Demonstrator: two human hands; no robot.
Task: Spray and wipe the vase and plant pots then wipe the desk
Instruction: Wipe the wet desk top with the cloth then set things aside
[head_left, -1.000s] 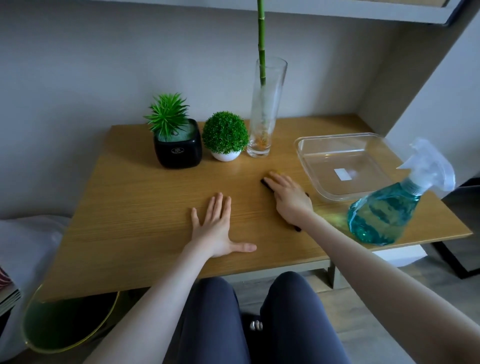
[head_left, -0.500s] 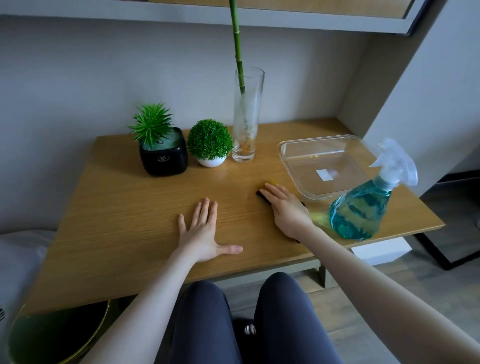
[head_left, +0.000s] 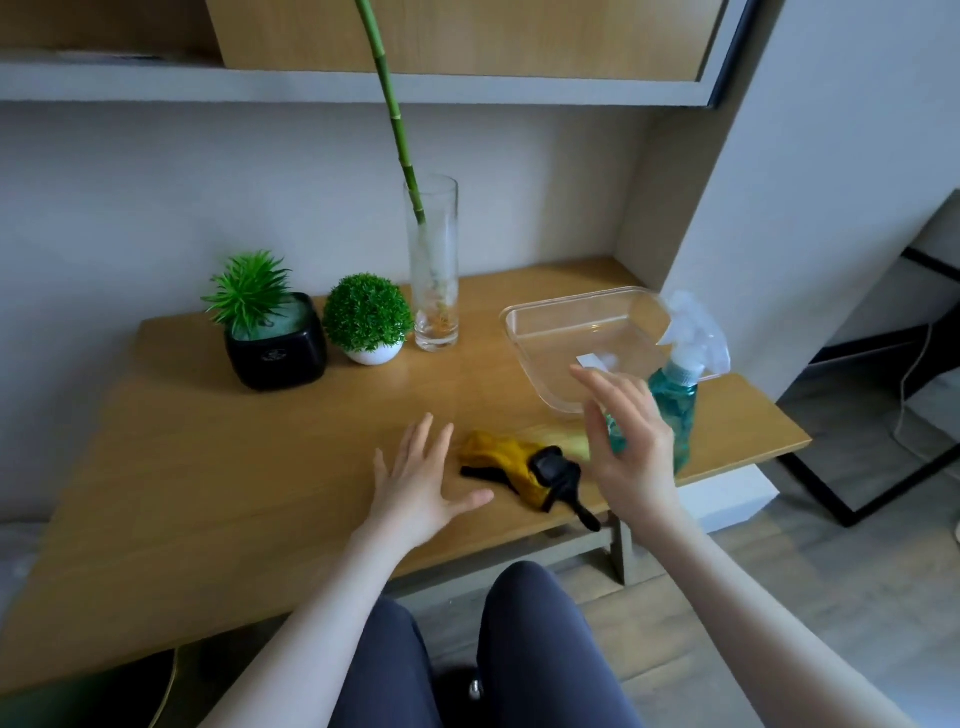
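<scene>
Your left hand (head_left: 423, 480) lies flat on the desk (head_left: 208, 467) near the front edge, fingers straight and spread, holding nothing. Your right hand (head_left: 626, 447) is raised above the desk, fingers loosely extended and empty, in front of the spray bottle (head_left: 675, 410). Between the hands a crumpled yellow cloth (head_left: 498, 457) with a black clip (head_left: 556, 473) lies by the front edge. Bottle: teal liquid, white trigger, front right. Behind it a clear plastic tray (head_left: 540, 332). Along the back edge: square black pot (head_left: 275, 345), round white pot (head_left: 371, 356), tall glass vase (head_left: 434, 291) holding a green stalk. Wood-grain top, grey wall.
</scene>
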